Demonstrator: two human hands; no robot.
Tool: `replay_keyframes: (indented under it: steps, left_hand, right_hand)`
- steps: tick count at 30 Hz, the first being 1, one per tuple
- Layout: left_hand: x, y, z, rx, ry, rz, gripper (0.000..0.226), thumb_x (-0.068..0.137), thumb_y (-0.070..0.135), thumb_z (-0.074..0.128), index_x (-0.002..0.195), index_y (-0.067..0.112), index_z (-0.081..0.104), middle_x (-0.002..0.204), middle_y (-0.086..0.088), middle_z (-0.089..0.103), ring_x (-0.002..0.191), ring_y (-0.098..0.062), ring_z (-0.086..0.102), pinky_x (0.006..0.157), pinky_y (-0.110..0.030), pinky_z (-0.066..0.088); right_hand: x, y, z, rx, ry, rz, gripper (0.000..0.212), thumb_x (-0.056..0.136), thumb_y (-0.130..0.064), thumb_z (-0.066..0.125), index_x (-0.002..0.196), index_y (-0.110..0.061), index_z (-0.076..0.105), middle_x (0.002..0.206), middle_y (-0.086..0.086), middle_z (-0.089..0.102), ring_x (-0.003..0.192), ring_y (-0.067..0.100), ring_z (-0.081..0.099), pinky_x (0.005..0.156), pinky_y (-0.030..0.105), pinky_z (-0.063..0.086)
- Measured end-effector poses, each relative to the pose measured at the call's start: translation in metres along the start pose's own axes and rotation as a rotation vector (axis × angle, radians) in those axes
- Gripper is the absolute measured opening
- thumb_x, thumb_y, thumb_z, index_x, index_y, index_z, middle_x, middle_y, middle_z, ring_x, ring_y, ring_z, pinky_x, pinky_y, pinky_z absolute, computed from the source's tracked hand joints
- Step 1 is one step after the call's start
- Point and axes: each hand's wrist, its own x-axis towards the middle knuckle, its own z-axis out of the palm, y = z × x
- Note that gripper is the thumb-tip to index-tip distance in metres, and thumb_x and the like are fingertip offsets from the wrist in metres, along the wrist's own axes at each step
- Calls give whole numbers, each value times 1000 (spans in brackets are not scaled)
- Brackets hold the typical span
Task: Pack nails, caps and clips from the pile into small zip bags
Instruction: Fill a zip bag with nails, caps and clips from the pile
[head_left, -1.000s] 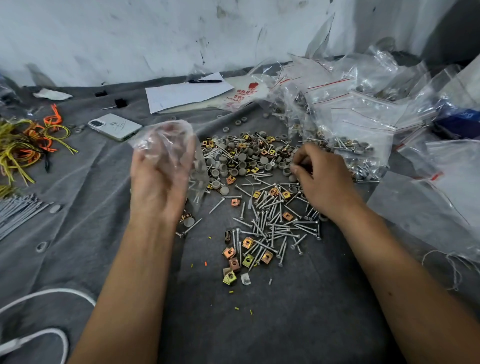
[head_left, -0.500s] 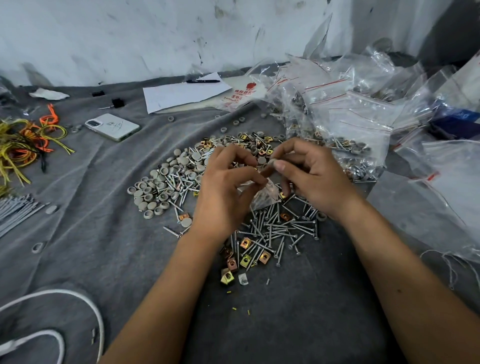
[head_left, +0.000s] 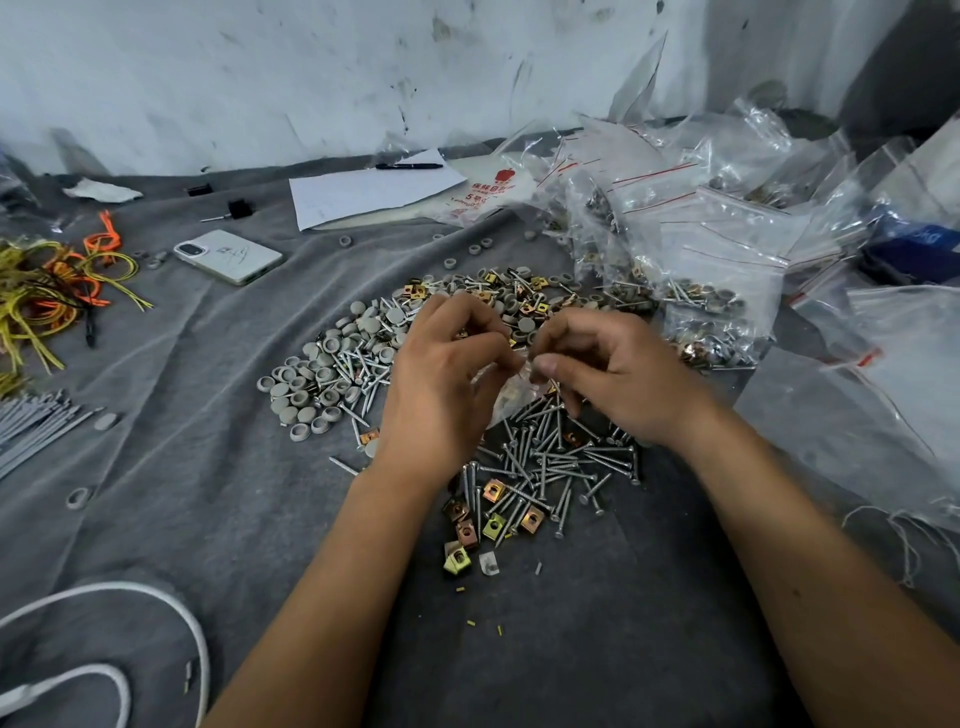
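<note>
Both hands, left hand (head_left: 441, 384) and right hand (head_left: 618, 379), pinch a thin, limp small zip bag (head_left: 511, 392) between them; likely slippery, best gripped at its mouth, nails (head_left: 550, 457) just below.

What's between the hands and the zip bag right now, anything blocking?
Nothing visible. The left hand and right hand both already pinch the small zip bag at its top, held just above the nails. Whether its mouth is open cannot be told.

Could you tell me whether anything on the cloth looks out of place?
Yes: a white phone lies on the grey cloth near loose grey caps, and a few caps have strayed from the pile toward the paper.
</note>
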Motion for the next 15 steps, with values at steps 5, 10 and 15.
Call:
replay_keyframes:
  steps: [5, 10, 15]
  left_hand:
    - [1, 4, -2, 1, 48, -10, 10, 81, 1, 85, 76, 4, 76, 89, -7, 65, 87, -28, 59, 72, -34, 44]
    - [1, 4, 0, -21, 82, -10, 11, 83, 2, 84, 76, 5, 76, 89, -7, 65, 87, -27, 59, 72, -35, 44]
    - [-1, -3, 1, -79, 174, -98, 8, 84, 4, 83, 79, 5, 76, 92, -4, 65, 86, -26, 61, 68, -45, 50]
  right_hand:
    - [0, 3, 4, -71, -1, -21, 14, 85, -17, 82, 98, -17, 76, 88, -3, 76, 79, 10, 74, 73, 28, 60]
    - [2, 6, 8, -98, 71, -79, 11, 83, -12, 84, 90, -15, 75, 85, -3, 75, 77, 11, 73, 73, 31, 62]
    - [4, 3, 1, -82, 173, -76, 11, 89, -15, 79, 98, -21, 79, 89, -10, 77, 79, 8, 73, 74, 28, 59]
